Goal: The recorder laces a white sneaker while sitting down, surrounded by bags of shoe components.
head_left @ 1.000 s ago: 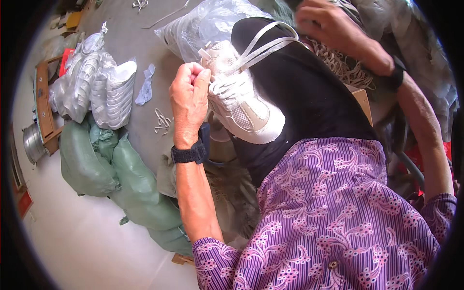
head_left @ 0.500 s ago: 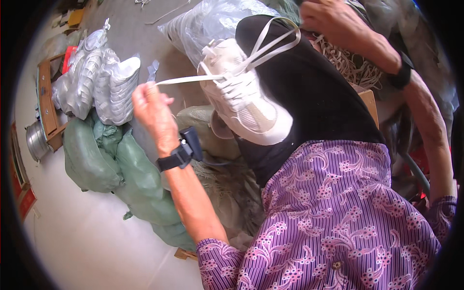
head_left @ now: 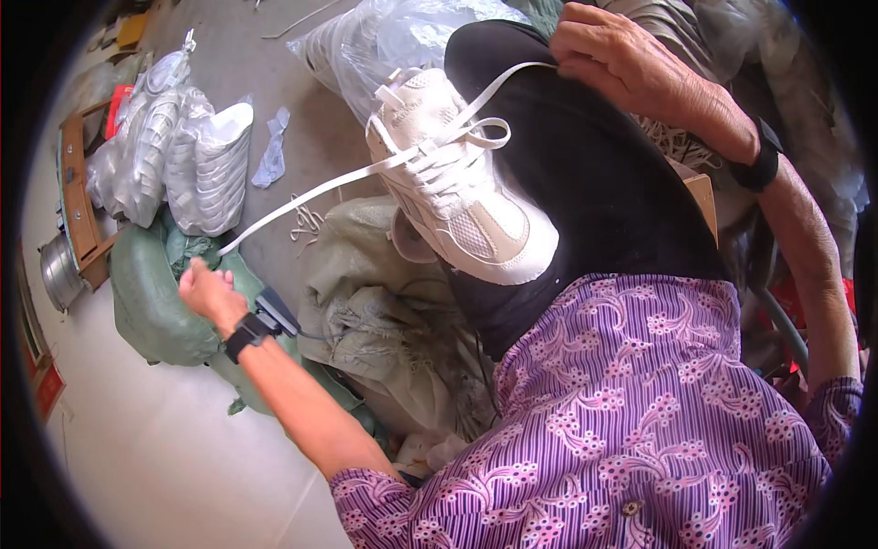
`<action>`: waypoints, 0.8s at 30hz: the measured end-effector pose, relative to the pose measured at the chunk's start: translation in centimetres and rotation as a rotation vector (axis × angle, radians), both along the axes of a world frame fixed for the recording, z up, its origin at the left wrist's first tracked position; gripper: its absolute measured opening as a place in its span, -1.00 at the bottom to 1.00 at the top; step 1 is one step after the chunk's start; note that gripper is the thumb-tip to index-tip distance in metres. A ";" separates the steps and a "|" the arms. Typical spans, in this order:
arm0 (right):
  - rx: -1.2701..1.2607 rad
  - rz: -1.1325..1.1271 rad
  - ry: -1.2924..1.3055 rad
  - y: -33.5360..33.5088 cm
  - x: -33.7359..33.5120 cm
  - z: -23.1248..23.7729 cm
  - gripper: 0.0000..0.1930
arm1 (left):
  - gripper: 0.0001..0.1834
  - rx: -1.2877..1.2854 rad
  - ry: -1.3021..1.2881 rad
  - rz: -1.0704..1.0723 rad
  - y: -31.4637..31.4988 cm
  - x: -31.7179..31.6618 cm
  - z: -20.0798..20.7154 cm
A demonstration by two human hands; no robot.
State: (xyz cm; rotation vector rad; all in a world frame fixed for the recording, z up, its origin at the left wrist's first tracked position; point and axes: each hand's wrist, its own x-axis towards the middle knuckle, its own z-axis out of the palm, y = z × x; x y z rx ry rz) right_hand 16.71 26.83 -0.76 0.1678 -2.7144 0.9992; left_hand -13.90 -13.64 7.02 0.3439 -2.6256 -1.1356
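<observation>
A white sneaker (head_left: 471,192) rests on my lap, its toe pointing down toward my belly and its sole partly hidden. White shoelace (head_left: 315,189) runs from its eyelets to both sides. At the far left my left hand (head_left: 212,295) is closed at the end of one stretched strand. My right hand (head_left: 631,69), at the upper right, pinches the other strand, which curves up from the tongue. A small slack loop (head_left: 495,135) of lace stands out beside the eyelets.
Clear bags of stacked white shoe parts (head_left: 210,165) and green sacks (head_left: 151,302) lie on the left. A pale woven sack (head_left: 357,274) sits below the sneaker. Bundled laces (head_left: 677,146) lie under my right wrist. A clear plastic bag (head_left: 384,41) is beyond my knee.
My left hand has moved left and toward me, drawing its lace strand longer. The large loop near my right hand has shrunk to a small one by the eyelets.
</observation>
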 end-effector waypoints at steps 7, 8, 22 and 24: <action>0.053 -0.079 0.117 -3.9 -2.7 -0.9 -0.85 | -0.86 -0.073 -0.099 -1.224 13.5 13.7 -2.0; 0.055 -0.067 0.123 -4.4 -3.2 -0.5 -0.85 | -0.83 -0.068 -0.161 -1.286 13.6 14.2 -2.6; -0.049 0.041 -0.030 -6.1 -1.9 2.1 -0.85 | -0.85 -0.145 -0.073 -0.787 9.8 8.1 -3.7; 0.043 0.077 -0.093 -6.3 -1.2 2.5 -0.86 | -0.90 -0.207 -0.178 -0.779 8.9 7.1 -3.6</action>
